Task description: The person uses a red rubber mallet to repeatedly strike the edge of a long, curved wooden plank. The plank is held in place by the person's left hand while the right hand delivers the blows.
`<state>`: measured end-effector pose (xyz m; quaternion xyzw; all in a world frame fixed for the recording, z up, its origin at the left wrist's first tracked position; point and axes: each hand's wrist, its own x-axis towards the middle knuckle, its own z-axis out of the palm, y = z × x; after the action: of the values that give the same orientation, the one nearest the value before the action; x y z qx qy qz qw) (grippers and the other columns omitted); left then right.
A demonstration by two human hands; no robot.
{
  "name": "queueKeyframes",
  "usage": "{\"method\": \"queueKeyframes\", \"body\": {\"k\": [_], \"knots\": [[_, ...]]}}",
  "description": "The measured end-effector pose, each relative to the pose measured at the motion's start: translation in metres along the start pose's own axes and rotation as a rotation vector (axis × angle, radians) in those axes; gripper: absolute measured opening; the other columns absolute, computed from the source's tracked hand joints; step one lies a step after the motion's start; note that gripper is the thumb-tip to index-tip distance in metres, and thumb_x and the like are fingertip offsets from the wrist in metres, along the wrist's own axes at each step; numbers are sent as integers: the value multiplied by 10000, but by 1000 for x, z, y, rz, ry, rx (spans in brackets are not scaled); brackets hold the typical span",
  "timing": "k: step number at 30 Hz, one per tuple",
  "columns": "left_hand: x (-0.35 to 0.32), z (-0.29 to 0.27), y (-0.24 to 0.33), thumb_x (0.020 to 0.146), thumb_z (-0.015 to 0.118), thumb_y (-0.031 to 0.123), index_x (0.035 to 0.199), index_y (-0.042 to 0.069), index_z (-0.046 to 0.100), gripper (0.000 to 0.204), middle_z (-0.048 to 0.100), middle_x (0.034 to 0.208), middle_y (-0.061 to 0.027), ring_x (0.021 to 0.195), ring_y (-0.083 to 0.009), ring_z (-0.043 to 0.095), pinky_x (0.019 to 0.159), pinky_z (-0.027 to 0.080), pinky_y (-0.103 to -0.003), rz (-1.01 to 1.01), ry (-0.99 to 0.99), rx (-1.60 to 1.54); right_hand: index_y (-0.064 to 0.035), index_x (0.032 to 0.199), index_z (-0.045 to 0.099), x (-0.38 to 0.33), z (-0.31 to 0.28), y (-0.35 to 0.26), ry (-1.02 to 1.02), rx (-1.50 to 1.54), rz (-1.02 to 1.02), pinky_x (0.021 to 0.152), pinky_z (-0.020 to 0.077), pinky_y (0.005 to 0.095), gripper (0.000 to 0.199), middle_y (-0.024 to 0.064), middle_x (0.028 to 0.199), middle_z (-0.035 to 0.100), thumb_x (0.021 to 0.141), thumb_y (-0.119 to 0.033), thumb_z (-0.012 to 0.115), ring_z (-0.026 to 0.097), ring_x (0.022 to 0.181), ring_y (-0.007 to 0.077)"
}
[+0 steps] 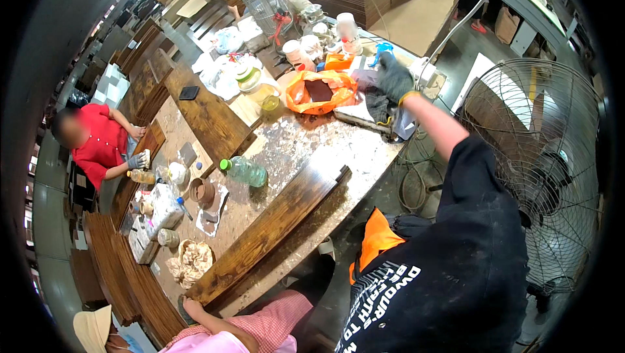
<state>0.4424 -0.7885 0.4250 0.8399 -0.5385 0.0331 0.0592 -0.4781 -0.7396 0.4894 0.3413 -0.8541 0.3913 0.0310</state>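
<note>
Care advised: blue item [384, 49], beside gloved right hand [395, 79] at far corner of table [293, 144], should be handled gently, orange bag [301, 101] undisturbed. Finger closure cannot be told; left hand unseen.

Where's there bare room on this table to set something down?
The table looks free between the orange bag and dark plank, right of the green-capped bottle, plus a strip between bottle and plank. It's crowded around your right hand and, leftward, the brown pot.
</note>
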Motion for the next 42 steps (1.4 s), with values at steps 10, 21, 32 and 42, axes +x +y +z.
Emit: {"method": "queueKeyframes", "body": {"k": [10,21,32,42], "knots": [[96,-16,33,778,445,-14,924,-136,598,244,521,1227,-248,1159,-303,496,1029,370,-338,200,-10,174,-27,1034,640,77,20,72,-334,-610,269,824,498,430,357,233,1029,631,734,-213,585,618,973,368],[116,4,9,800,387,-40,876,-160,618,272,495,1271,-266,1195,-317,473,1045,359,-349,251,-137,304,-9,988,669,59,38,26,-636,-308,110,855,484,368,512,220,1054,632,626,-371,671,618,987,321],[142,27,-8,844,372,-21,804,-126,643,294,586,1169,-199,1160,-282,514,1043,377,-336,288,-233,600,-29,1447,141,85,28,72,-807,-638,-17,1088,286,377,1343,261,1447,260,403,-455,870,319,1320,371],[130,20,8,840,383,-30,843,-145,629,272,541,1232,-204,1165,-276,510,1016,392,-320,159,-175,412,-79,1461,112,84,26,51,-775,-652,-40,1025,361,405,1202,273,1336,409,488,-261,794,422,1235,391]]}}
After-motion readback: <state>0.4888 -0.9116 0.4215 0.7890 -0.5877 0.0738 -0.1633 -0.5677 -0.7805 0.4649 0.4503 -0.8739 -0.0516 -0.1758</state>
